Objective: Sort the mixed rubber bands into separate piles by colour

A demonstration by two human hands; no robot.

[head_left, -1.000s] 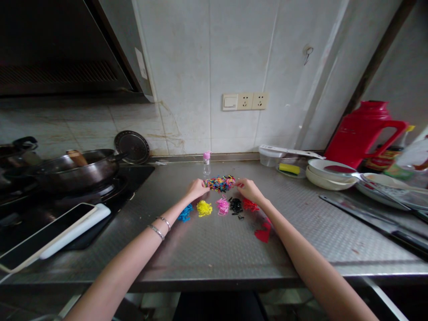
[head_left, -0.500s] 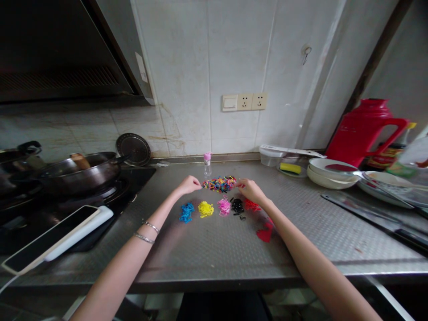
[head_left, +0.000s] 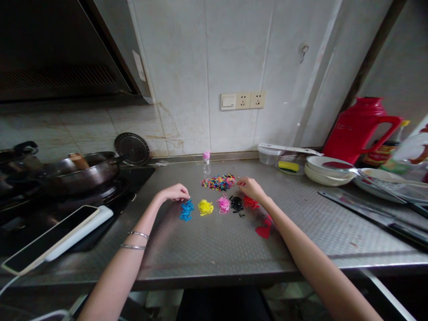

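Note:
My left hand [head_left: 175, 192] is at the top edge of a pile of blue rubber bands [head_left: 186, 210], its fingertips pinched together; anything between them is too small to make out. At the right end of a mixed multicoloured pile of small rubber bands [head_left: 219, 182], my right hand [head_left: 250, 187] has its fingers closed, and what they grip is hidden. In a row nearer me lie a yellow pile [head_left: 205, 207], a pink pile [head_left: 223, 204], a black pile [head_left: 236, 203] and a red pile [head_left: 250, 203], the last partly under my right hand.
Behind the mixed pile stands a small clear bottle with a pink cap [head_left: 206, 162]. A red packet [head_left: 264, 228] lies by my right forearm. Left are a phone [head_left: 50, 238] and a pan [head_left: 83, 174]; right are bowls [head_left: 329, 176], a knife [head_left: 368, 214] and a red thermos [head_left: 357, 129].
My left hand has moved from the left end of the mixed pile, leftward and nearer me, to the blue pile. My right hand stays about where it was.

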